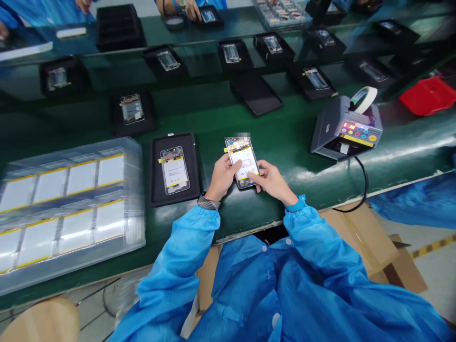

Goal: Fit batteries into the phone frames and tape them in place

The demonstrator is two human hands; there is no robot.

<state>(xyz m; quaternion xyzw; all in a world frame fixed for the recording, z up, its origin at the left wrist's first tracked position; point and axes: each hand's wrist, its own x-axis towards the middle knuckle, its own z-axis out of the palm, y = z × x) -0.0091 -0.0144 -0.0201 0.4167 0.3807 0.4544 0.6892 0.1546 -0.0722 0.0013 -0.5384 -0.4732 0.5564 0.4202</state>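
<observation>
An opened smartphone (245, 159) with a white battery in its frame is held between my two hands over the green bench. My left hand (224, 175) grips its left edge, the thumb lying on the battery. On the opposite side my right hand (272, 179) holds the lower right edge, its thumb also pressing on the battery. A second opened phone (175, 171), likewise with a white battery, lies in a black tray (194, 190) just left of my left hand. Further left, a clear plastic tray (138, 204) carries several white batteries (111, 170) with yellow edges.
A grey tape dispenser (329, 128) with a lit panel stands to the right, its black cable (365, 178) dropping off the bench edge. An empty black tray (256, 95) lies ahead. Beyond it are trays with opened phones (315, 78), a red bin (427, 97) and a co-worker's hand (192, 9).
</observation>
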